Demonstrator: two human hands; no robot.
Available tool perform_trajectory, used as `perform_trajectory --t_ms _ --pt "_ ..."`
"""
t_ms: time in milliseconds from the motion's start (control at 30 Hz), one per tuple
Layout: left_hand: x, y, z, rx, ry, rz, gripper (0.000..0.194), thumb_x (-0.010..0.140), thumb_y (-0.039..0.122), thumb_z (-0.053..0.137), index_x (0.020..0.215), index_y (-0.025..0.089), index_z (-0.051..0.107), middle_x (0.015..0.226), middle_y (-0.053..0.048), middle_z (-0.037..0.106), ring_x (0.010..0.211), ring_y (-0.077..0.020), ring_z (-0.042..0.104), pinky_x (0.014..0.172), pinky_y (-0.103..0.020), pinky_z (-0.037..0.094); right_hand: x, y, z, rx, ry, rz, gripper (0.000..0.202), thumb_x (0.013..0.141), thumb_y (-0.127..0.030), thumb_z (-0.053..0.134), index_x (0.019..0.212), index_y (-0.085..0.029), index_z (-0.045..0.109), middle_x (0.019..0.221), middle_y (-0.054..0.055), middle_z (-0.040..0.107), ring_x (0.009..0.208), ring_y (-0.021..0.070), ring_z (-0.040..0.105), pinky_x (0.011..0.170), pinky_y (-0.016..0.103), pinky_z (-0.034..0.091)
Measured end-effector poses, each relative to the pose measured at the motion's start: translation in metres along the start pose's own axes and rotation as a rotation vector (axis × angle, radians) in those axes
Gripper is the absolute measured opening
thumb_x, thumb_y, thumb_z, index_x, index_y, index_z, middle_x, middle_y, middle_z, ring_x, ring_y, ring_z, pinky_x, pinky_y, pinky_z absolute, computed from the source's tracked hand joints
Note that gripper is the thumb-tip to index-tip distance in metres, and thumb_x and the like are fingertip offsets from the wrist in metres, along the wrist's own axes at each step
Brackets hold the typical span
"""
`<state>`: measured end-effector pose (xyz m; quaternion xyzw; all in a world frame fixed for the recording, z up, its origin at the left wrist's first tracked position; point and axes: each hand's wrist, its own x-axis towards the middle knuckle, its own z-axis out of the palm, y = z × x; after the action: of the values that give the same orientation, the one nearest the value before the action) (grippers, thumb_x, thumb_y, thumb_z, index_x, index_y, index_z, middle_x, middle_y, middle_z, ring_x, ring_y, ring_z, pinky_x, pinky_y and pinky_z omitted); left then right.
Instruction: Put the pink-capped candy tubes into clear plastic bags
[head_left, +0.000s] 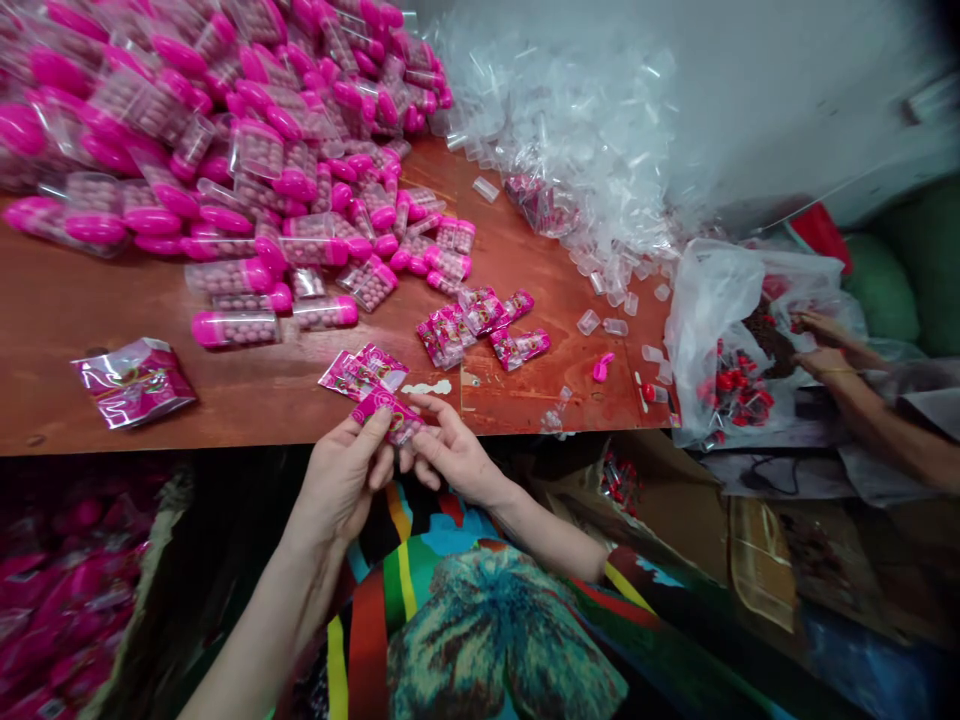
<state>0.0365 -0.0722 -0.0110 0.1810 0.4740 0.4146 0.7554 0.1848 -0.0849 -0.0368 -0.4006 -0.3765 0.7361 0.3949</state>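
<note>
Both my hands are closed on a small pink packet [388,414] at the table's front edge. My left hand [358,465] grips its left side, thumb on top. My right hand [450,455] pinches its right end, where small pale balls show through the clear part. Just beyond lie more flat pink packets [364,370]. Farther right is a loose group of filled pink packets [465,325]. Clear containers of pink balls with pink caps [236,328] lie nearby at the left.
A large heap of capped containers [285,130] covers the back left. Clear empty cups [585,130] pile up at the back. A bigger pink bag [135,382] lies front left. At right, another person's hands [821,350] reach into a plastic bag [712,300] with red-capped pieces.
</note>
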Motion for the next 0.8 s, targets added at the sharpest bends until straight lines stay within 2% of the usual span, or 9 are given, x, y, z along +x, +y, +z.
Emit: perform_trajectory --t_ms 100,233,367,433,500,533,600,667,800 --pt "0.001 -0.002 0.001 0.021 0.031 0.032 0.031 0.077 0.043 0.079 0.078 0.016 0.063 0.036 0.006 0.042 0.039 -0.0074 0.039 0.044 -0.017 0.031 0.000 0.006 -0.001 -0.036 0.009 -0.025 0.059 0.092 -0.049 0.064 0.137 -0.025 0.034 0.072 -0.008 0.060 0.040 0.0042 0.048 0.040 0.017 0.034" --pt "0.000 -0.005 0.005 0.058 0.066 0.048 0.031 0.077 0.042 0.078 0.086 0.014 0.066 0.035 0.007 0.042 0.036 -0.0059 0.034 0.044 -0.017 0.029 0.003 0.010 -0.001 -0.076 -0.010 -0.047 0.055 0.094 -0.047 0.062 0.138 -0.025 0.036 0.072 -0.008 0.057 0.041 0.0045 0.049 0.040 0.017 0.035" --pt "-0.001 -0.004 0.006 0.078 0.039 0.091 0.033 0.080 0.044 0.076 0.090 0.014 0.067 0.039 0.007 0.046 0.034 -0.0046 0.033 0.040 -0.017 0.025 0.007 -0.002 -0.008 -0.195 0.005 -0.063 0.052 0.095 -0.049 0.060 0.136 -0.025 0.040 0.077 -0.005 0.059 0.044 0.0045 0.049 0.042 0.018 0.037" --pt "-0.001 -0.002 0.004 0.072 0.048 0.120 0.039 0.080 0.044 0.075 0.104 0.014 0.067 0.055 0.003 0.062 0.034 -0.0036 0.035 0.038 -0.018 0.023 0.009 -0.016 -0.018 -0.267 0.115 -0.142 0.053 0.095 -0.050 0.058 0.138 -0.025 0.040 0.080 -0.004 0.061 0.045 0.0047 0.048 0.043 0.019 0.038" --pt "-0.001 0.000 0.001 0.061 0.093 0.147 0.048 0.079 0.045 0.076 0.115 0.015 0.065 0.082 -0.006 0.075 0.034 -0.0022 0.037 0.036 -0.018 0.023 0.010 -0.032 -0.028 -0.347 0.298 -0.252 0.059 0.097 -0.052 0.053 0.145 -0.026 0.032 0.077 -0.003 0.063 0.044 0.0065 0.047 0.044 0.020 0.038" --pt "-0.001 0.000 -0.001 0.058 0.120 0.157 0.050 0.078 0.045 0.076 0.117 0.015 0.064 0.094 -0.010 0.076 0.035 -0.0017 0.038 0.035 -0.018 0.023 0.011 -0.039 -0.032 -0.411 0.396 -0.297 0.064 0.097 -0.053 0.052 0.149 -0.026 0.026 0.074 -0.004 0.063 0.045 0.0082 0.048 0.046 0.022 0.039" --pt "0.002 0.001 -0.005 0.057 0.155 0.173 0.052 0.078 0.045 0.076 0.118 0.015 0.062 0.103 -0.013 0.076 0.035 -0.0013 0.039 0.035 -0.018 0.025 0.014 -0.049 -0.034 -0.606 0.530 -0.337 0.071 0.098 -0.051 0.052 0.155 -0.025 0.019 0.066 -0.004 0.060 0.050 0.0125 0.050 0.053 0.025 0.043" --pt "0.005 0.001 -0.008 0.049 0.181 0.181 0.054 0.077 0.043 0.076 0.121 0.016 0.060 0.100 -0.012 0.077 0.034 -0.0019 0.040 0.035 -0.018 0.026 0.022 -0.051 -0.028 -0.856 0.527 -0.336 0.065 0.099 -0.048 0.050 0.155 -0.025 0.025 0.067 -0.002 0.061 0.058 0.0160 0.055 0.063 0.029 0.048" --pt "0.011 0.002 -0.007 0.039 0.231 0.172 0.057 0.077 0.041 0.076 0.125 0.016 0.056 0.089 -0.009 0.077 0.033 -0.0038 0.041 0.033 -0.018 0.027 0.053 -0.037 0.000 -1.323 0.356 -0.253 0.042 0.102 -0.044 0.044 0.136 -0.022 0.056 0.107 0.011 0.068 0.082 0.0209 0.065 0.077 0.033 0.050"
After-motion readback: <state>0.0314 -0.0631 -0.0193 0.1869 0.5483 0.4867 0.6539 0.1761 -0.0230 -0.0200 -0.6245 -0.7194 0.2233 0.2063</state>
